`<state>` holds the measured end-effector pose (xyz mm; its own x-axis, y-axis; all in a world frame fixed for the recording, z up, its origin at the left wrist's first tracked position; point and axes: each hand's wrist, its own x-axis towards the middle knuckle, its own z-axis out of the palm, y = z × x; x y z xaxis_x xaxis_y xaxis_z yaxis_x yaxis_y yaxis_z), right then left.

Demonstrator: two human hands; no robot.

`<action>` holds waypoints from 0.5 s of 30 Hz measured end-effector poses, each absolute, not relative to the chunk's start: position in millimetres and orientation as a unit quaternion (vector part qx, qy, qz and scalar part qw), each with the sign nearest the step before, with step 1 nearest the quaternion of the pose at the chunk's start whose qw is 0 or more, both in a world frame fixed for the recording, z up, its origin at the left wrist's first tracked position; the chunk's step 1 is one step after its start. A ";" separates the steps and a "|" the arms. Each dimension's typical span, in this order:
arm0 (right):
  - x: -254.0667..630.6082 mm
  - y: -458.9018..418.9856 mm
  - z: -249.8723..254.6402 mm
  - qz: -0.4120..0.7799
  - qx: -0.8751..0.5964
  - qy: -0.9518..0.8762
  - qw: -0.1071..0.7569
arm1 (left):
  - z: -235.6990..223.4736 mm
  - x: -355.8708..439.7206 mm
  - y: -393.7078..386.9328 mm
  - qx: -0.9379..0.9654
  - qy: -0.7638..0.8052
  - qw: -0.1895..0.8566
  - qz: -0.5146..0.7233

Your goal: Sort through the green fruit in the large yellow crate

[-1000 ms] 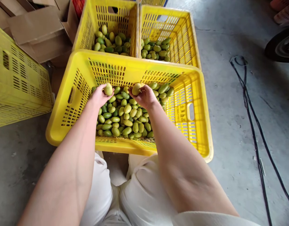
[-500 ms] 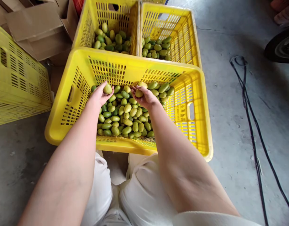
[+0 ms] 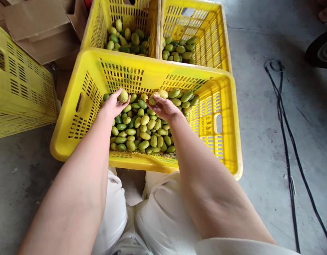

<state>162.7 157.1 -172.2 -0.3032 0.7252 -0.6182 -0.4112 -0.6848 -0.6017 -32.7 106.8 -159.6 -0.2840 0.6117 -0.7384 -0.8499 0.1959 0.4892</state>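
Observation:
A large yellow slotted crate [image 3: 59, 138] stands before my knees, with many small oval green-to-yellow fruits [image 3: 144, 136] lying in it. Over its left part, my left hand [image 3: 112, 105] is closed around a yellowish-green oval fruit [image 3: 123, 96]. My right hand [image 3: 167, 109] grips another yellowish oval fruit [image 3: 153, 98] between thumb and fingers, across from the left one. Just behind the right thumb shows a paler yellow fruit [image 3: 162, 94]; whether the hand touches it I cannot tell. Some of the pile is hidden by my right hand and wrist.
Behind the crate stand two more yellow crates, left [image 3: 98, 32] and right [image 3: 211, 39], holding similar fruits. Another yellow crate [image 3: 22, 88] is at the far left, near cardboard boxes [image 3: 35, 28]. A black cable [image 3: 286, 141] lies on the floor at right, below a wheel [image 3: 321, 49].
Both hands have risen slightly, each keeping its fruit. In the right hand, the fruit now sits higher between thumb and fingers. The whole view has shifted a little.

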 end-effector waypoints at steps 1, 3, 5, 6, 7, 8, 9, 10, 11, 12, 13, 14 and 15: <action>162.3 157.0 -172.4 0.787 -0.472 -0.167 0.361 | -160.1 -31.6 106.6 -0.114 0.507 0.585 0.622; 162.1 157.6 -174.1 0.779 -0.484 -0.165 0.362 | -160.7 -30.1 106.7 -0.110 0.514 0.581 0.621; 162.6 158.6 -176.9 0.772 -0.496 -0.161 0.363 | -160.8 -29.4 107.1 -0.111 0.519 0.574 0.624; 163.0 159.1 -178.4 0.769 -0.502 -0.161 0.363 | -160.8 -29.5 107.5 -0.111 0.519 0.572 0.625; 163.5 159.6 -179.7 0.766 -0.506 -0.163 0.361 | -160.8 -29.8 107.9 -0.111 0.519 0.574 0.623; 164.0 160.1 -180.8 0.765 -0.509 -0.164 0.358 | -160.8 -30.1 108.2 -0.109 0.519 0.578 0.620; 164.4 160.6 -181.4 0.765 -0.512 -0.166 0.355 | -160.9 -30.6 108.5 -0.109 0.518 0.583 0.616; 164.7 161.1 -181.7 0.765 -0.513 -0.165 0.353 | -160.9 -31.0 108.7 -0.109 0.517 0.588 0.612; 164.9 161.6 -181.5 0.764 -0.513 -0.161 0.356 | -160.9 -31.5 108.8 -0.111 0.515 0.590 0.612; 164.9 162.1 -181.0 0.763 -0.512 -0.154 0.364 | -160.8 -31.8 108.7 -0.112 0.510 0.591 0.615; 165.0 162.4 -180.4 0.759 -0.511 -0.143 0.377 | -160.6 -32.1 108.5 -0.114 0.503 0.590 0.621; 165.1 162.4 -179.8 0.754 -0.512 -0.132 0.390 | -160.4 -32.3 108.1 -0.115 0.497 0.589 0.627; 165.2 162.3 -179.4 0.751 -0.513 -0.121 0.398 | -160.1 -32.4 107.6 -0.116 0.493 0.590 0.629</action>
<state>165.2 162.3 -179.4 -0.1578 0.7217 -0.6740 -0.4727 -0.6545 -0.5901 -32.4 107.6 -160.1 -0.2777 0.6274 -0.7275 -0.8563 0.1816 0.4835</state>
